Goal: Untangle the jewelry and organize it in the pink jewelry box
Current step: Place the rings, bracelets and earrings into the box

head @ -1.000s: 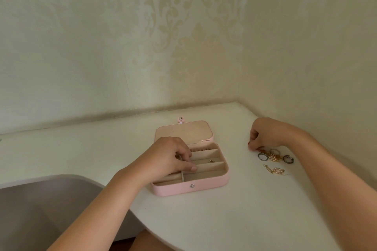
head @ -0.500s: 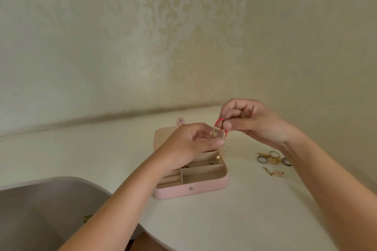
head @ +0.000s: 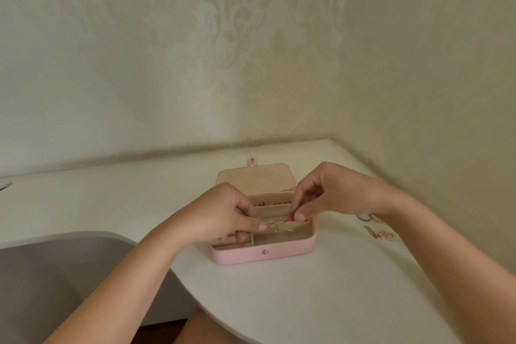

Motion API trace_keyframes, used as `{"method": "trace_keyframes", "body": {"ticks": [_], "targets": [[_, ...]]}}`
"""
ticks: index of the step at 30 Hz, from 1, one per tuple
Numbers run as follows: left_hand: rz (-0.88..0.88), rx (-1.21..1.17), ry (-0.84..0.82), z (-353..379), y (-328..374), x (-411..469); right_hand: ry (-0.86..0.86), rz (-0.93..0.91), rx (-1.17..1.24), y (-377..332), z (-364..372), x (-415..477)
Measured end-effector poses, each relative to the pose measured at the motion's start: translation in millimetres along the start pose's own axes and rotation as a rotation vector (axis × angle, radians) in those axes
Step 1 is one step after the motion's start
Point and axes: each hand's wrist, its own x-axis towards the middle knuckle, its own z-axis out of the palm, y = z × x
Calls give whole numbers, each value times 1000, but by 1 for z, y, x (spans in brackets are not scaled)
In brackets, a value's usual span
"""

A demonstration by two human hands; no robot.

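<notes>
The pink jewelry box [head: 262, 255] lies open on the white table, its lid flat behind it. Both hands hover over its beige compartments. My left hand [head: 223, 213] pinches the gold end of a small piece of jewelry [head: 279, 223]. My right hand [head: 332, 193] pinches the red end of the same piece. The piece stretches between the two hands just above the box's middle compartment. More jewelry [head: 378, 232], gold pieces and rings, lies loose on the table to the right, partly hidden by my right forearm.
The white table [head: 321, 301] sits in a corner with patterned walls behind and to the right. Its front edge curves away on the left, where a grey surface [head: 55, 274] lies lower.
My right hand lifted a red and gold piece from the pile and met my left hand above the box. Both hands have since lowered and spread the piece over the compartments.
</notes>
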Motion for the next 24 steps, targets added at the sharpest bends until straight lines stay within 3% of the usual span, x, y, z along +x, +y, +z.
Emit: {"method": "trace_keyframes", "body": {"ticks": [7, 12, 17, 20, 24], "targets": [[-69, 213, -98, 2, 9, 3, -50, 35, -202, -2, 8, -2], [-7, 319, -36, 4, 8, 7, -38, 67, -192, -2, -10, -7], [160, 216, 286, 5, 2, 23, -131, 445, -390, 12, -52, -32], [187, 229, 253, 8, -4, 33, -244, 639, -514, 16, -55, -36], [190, 257, 218, 11, -11, 41, -279, 711, -606, 18, -44, -29]]}}
